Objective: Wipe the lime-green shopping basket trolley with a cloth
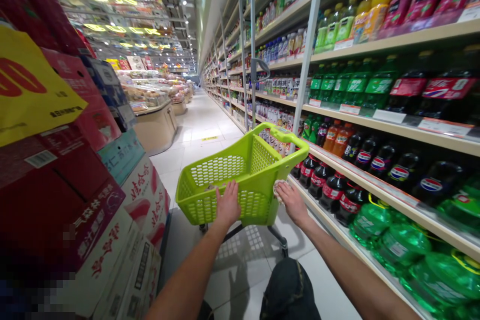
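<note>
A lime-green shopping cart (pixel 258 205) stands sideways before me, its handle (pixel 288 140) toward the right and its basket front toward the left. My left hand (pixel 227 205) lies flat against the near side of the basket, fingers stretched upward. At the rear end of the basket, below the handle, my right hand (pixel 291 201) presses a crumpled whitish cloth (pixel 278 191) against the green plastic. Part of the cloth is hidden under the fingers. The cart's grey wheeled legs (pixel 278 236) rest on the floor tiles.
Shelves of drink bottles (pixel 375 80) line the right side, with large green bottles (pixel 407 245) at the bottom. Stacked drink cartons (pixel 112 240) and a yellow price sign (pixel 33 85) stand close on the left. A tiled aisle (pixel 198 120) runs ahead past display counters (pixel 153 125).
</note>
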Demonstrator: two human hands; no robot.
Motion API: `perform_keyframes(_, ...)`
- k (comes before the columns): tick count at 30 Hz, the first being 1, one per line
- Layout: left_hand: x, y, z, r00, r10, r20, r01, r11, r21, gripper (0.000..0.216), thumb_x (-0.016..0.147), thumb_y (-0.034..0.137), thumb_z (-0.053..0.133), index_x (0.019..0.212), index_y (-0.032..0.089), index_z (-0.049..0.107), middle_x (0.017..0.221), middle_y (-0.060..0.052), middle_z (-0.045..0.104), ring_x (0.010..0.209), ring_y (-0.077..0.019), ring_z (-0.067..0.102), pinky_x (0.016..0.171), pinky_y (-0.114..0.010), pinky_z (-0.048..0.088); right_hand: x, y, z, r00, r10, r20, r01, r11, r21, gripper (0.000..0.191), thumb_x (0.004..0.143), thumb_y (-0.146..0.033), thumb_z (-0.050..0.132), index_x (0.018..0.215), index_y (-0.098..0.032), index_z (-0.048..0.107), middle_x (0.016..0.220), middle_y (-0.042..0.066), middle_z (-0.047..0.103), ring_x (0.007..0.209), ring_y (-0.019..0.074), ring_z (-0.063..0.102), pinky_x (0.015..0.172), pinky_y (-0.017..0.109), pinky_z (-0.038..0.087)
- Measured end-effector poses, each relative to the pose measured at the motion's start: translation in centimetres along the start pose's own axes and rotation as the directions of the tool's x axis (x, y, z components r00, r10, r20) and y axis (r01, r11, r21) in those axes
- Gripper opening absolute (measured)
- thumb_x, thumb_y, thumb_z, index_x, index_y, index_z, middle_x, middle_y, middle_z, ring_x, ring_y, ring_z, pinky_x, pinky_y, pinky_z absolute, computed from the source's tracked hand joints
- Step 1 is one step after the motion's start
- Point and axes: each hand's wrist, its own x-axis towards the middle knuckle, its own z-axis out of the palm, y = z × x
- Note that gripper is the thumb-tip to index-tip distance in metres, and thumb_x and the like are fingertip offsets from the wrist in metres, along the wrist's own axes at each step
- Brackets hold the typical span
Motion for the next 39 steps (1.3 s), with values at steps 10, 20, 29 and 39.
perform_keyframes(10, 0.1, -0.2, 0.7, 1.000, -0.008, 0.008, 0.009, 1.000, -0.010, 0.072, 0.067, 0.018, 0.045, 0.137, 0.016, 0.025, 0.148, -0.006, 0.018, 0.136, -0.0226, 0.015, 0.108, -0.055, 0.012, 5.1, 4.5, -1.8, 0.972, 0.197, -0.126, -0.203, 0.978, -0.042, 0.050, 0.076, -0.003, 0.033, 0.121, -0.014, 0.053, 0.127, 0.010, 0.052, 0.122, 0.0198, 0.041, 0.100, 0.040, 0.035)
perform_keyframes(20, 0.0, -1.1, 0.6, 0.982, -0.189, 0.002, 0.189, 0.979, -0.075, 0.074, 0.068, 0.017, 0.046, 0.138, 0.009, 0.020, 0.147, -0.009, 0.018, 0.136, -0.0229, 0.015, 0.108, -0.054, 0.014, 7.4, 4.7, -3.6, 0.957, 0.251, -0.144, -0.249, 0.968, 0.033, 0.045, 0.084, -0.012, 0.037, 0.128, -0.019, 0.046, 0.132, 0.011, 0.047, 0.124, 0.0242, 0.039, 0.101, 0.048, 0.031)
perform_keyframes(29, -1.5, -4.1, 0.7, 0.982, -0.190, 0.018, 0.190, 0.982, -0.016, 0.076, 0.067, 0.015, 0.046, 0.138, 0.012, 0.020, 0.147, -0.009, 0.018, 0.136, -0.0242, 0.014, 0.108, -0.055, 0.012, 7.9, 0.5, -1.1, 0.998, -0.023, 0.056, 0.021, 0.999, 0.035, 0.039, 0.084, -0.007, 0.036, 0.116, -0.016, 0.056, 0.125, 0.012, 0.054, 0.120, 0.0209, 0.044, 0.099, 0.042, 0.032)
perform_keyframes(39, -2.7, -5.9, 0.5, 0.976, -0.213, 0.048, 0.213, 0.977, 0.017, 0.078, 0.066, 0.016, 0.045, 0.139, 0.013, 0.018, 0.148, -0.007, 0.014, 0.136, -0.0228, 0.012, 0.108, -0.055, 0.012, 9.3, -1.5, -0.3, 0.973, -0.117, 0.199, 0.109, 0.993, 0.053, 0.038, 0.084, -0.009, 0.038, 0.115, -0.021, 0.057, 0.125, 0.007, 0.055, 0.115, 0.0187, 0.048, 0.094, 0.037, 0.036)
